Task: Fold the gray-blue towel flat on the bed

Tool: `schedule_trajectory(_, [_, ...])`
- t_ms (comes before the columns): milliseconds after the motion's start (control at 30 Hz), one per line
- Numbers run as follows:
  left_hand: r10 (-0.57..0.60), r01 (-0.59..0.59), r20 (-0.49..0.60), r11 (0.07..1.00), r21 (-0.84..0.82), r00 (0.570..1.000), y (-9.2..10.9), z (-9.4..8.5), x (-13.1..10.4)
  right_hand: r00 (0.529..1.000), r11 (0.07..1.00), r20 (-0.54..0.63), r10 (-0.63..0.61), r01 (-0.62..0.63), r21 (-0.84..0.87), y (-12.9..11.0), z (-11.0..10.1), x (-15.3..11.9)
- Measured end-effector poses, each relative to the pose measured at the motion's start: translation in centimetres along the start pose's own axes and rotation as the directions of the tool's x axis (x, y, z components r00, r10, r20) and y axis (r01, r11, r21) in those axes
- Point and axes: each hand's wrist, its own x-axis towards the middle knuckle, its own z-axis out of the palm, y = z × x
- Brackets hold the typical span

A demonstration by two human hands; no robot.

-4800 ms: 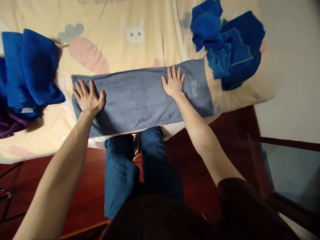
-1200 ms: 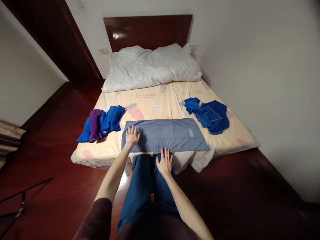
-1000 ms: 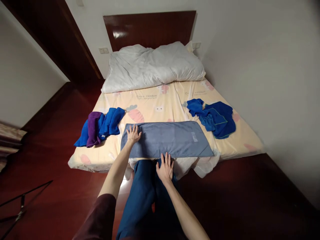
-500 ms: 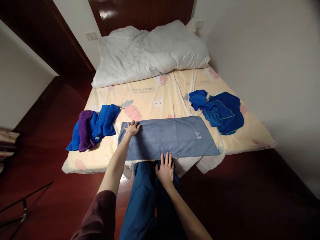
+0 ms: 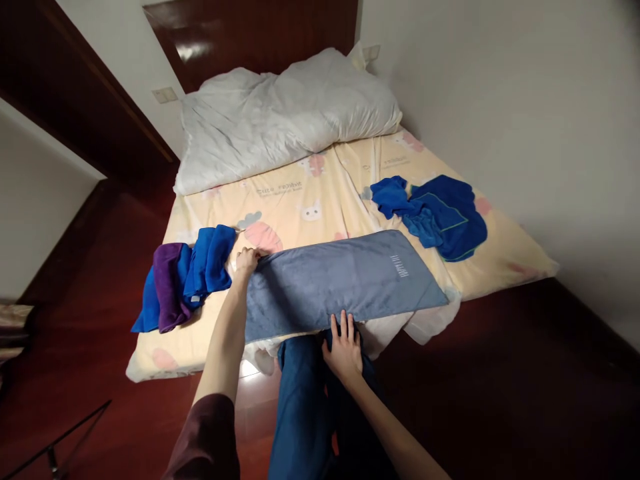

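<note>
A grey-blue towel (image 5: 330, 283) lies spread flat along the front edge of the bed, with pale lettering near its right end. At its far left corner, my left hand (image 5: 247, 260) is closed with the fingers pinching the towel's edge. My right hand (image 5: 344, 347) rests with fingers spread, the fingertips on the towel's near edge and the palm over my leg. Left of the towel sit rolled or folded blue cloths (image 5: 213, 260) and a purple cloth (image 5: 171, 287). On the right, crumpled dark-blue cloths (image 5: 443, 217) lie loosely.
The bed (image 5: 300, 200) has a yellow printed sheet. A white quilt (image 5: 290, 117) is bunched against the dark headboard (image 5: 260, 33). Walls stand close on the right, and a thin black metal stand (image 5: 55, 447) is on the red floor at lower left.
My left hand has gone from lying flat on the towel to gripping its far left corner. My right hand stays at the near edge. The whole view has shifted and tilted slightly.
</note>
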Motion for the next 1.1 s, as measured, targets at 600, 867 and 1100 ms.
schedule_trajectory(600, [-0.048,0.014,-0.262,0.991,-0.131,0.964,0.9,7.2,-6.0,1.0,1.0,-0.012,0.006,-0.007,-0.019,-0.2,-0.3,0.1])
schedule_trajectory(867, [-0.051,-0.013,-0.275,0.974,-0.226,0.96,4.5,7.3,-13.0,1.0,1.0,0.004,-0.003,0.003,0.006,-0.5,-1.1,0.1])
schedule_trajectory(1100, [-0.097,0.019,-0.199,0.932,-0.362,0.975,9.4,14.9,-33.7,0.999,0.99,-0.046,-0.021,0.027,0.136,0.0,-1.8,-0.8])
